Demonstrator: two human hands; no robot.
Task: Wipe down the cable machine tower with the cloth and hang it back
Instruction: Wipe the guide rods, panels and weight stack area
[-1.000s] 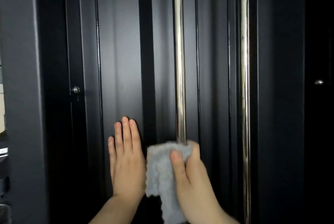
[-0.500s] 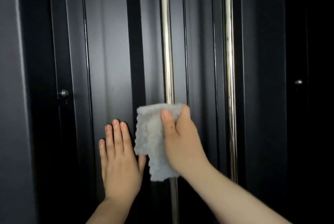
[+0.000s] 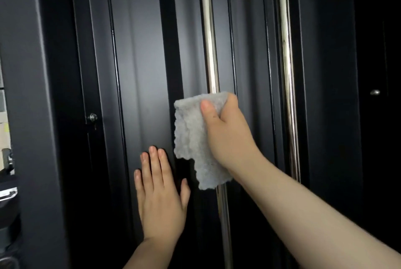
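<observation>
The black cable machine tower (image 3: pixel 141 69) fills the view, with two upright chrome guide rods. My right hand (image 3: pixel 227 132) grips a light grey fluffy cloth (image 3: pixel 191 138) wrapped around the left chrome rod (image 3: pixel 209 30) at mid height. The cloth's loose end hangs down below my fist. My left hand (image 3: pixel 160 195) lies flat with straight fingers against the tower's black panel, lower left of the cloth.
A second chrome rod (image 3: pixel 286 62) runs upright to the right of my right hand. A small bolt (image 3: pixel 92 117) sits on the left frame post and a metal knob (image 3: pixel 375 92) on the dark right side. Grey equipment parts (image 3: pixel 6 182) show at the left edge.
My right hand has slid the cloth up the left chrome rod from low in the view to mid height. My left hand has stayed flat on the panel.
</observation>
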